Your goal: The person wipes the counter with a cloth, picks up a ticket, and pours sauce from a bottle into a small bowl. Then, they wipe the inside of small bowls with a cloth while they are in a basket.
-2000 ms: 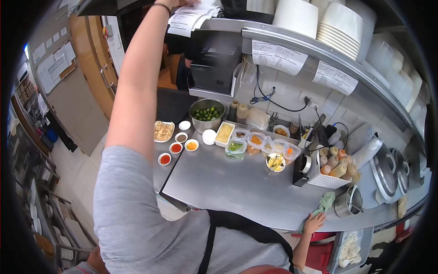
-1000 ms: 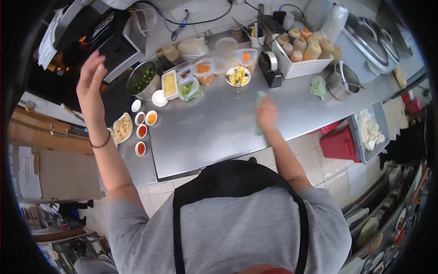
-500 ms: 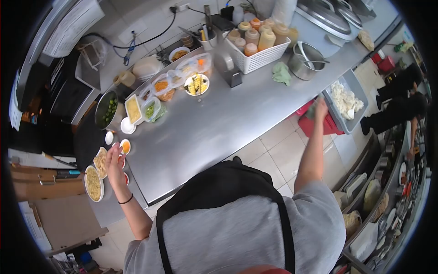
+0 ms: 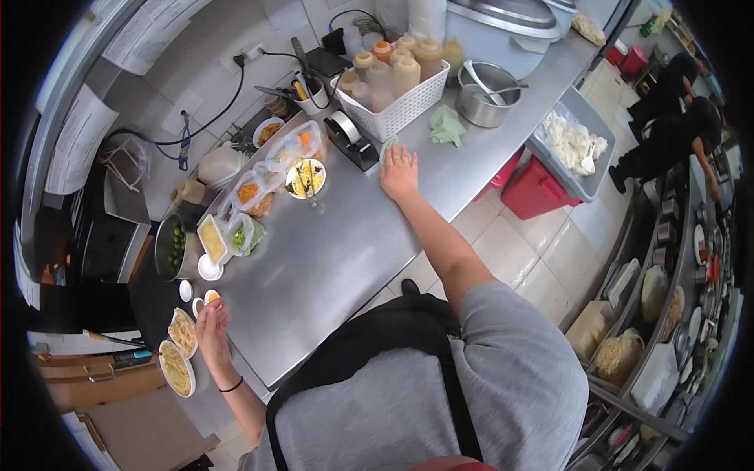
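My right hand lies palm down on the steel counter, fingers stretched over a green cloth whose edge shows beside them, near the black tape dispenser. A second green cloth lies crumpled to its right. My left hand is raised with loosely extended fingers and nothing visible in it, beside small bowls partly hidden by it. Oval dishes of food stand to its left.
Along the wall are a pot of green items, bagged food, a bowl of yellow food and a basket of bottles. A steel pot stands farther right. Two people in dark clothes stand beyond the rice tub.
My right hand has come from beyond the counter's front edge, near the red bin, onto the counter by the tape dispenser with the green cloth. My left hand remains by the small bowls. The view has shifted.
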A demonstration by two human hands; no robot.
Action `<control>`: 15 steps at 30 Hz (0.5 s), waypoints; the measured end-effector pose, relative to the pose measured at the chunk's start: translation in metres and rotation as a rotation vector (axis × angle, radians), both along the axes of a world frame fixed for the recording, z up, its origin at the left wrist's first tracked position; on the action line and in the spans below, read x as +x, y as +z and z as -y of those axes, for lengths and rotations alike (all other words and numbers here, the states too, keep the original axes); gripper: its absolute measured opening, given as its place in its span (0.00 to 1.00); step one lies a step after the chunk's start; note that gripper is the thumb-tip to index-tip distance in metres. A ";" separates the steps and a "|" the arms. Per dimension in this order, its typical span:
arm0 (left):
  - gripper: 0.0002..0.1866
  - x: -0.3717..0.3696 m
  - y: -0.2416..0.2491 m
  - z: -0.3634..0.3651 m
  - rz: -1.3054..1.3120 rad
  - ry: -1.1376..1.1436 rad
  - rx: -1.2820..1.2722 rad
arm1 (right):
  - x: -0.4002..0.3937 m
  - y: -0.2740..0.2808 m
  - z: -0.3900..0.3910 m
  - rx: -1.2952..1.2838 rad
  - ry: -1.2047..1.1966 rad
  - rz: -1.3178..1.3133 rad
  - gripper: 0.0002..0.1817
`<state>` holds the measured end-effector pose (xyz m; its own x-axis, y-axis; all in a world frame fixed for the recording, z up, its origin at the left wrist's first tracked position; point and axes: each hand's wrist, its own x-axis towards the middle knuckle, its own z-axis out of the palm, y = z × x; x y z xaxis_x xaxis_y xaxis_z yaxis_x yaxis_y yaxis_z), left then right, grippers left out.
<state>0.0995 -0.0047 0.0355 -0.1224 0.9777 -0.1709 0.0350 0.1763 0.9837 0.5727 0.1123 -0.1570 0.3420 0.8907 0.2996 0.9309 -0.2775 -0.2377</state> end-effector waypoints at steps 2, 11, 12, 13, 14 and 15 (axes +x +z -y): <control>0.15 0.000 0.004 0.001 -0.001 -0.059 0.011 | -0.007 -0.001 -0.001 0.027 0.010 0.014 0.29; 0.13 -0.002 -0.008 0.022 -0.039 0.059 -0.010 | -0.183 0.008 0.125 0.022 0.962 0.055 0.28; 0.13 0.001 -0.005 0.023 -0.035 0.063 0.003 | -0.194 0.011 0.134 0.080 1.177 0.004 0.28; 0.13 0.000 -0.002 0.026 -0.033 0.066 0.013 | -0.195 0.028 0.132 -0.076 1.189 -0.044 0.27; 0.12 0.000 0.002 0.029 -0.035 0.078 0.021 | -0.191 0.044 0.119 -0.229 1.191 -0.080 0.27; 0.12 -0.002 0.005 0.033 -0.036 0.082 0.033 | -0.191 0.024 0.106 -0.174 1.083 -0.001 0.27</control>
<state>0.0976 -0.0377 0.0407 -0.2078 0.9691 -0.1330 0.0569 0.1477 0.9874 0.3819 0.0066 -0.1325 -0.6473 0.7492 0.1404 0.7013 0.6575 -0.2756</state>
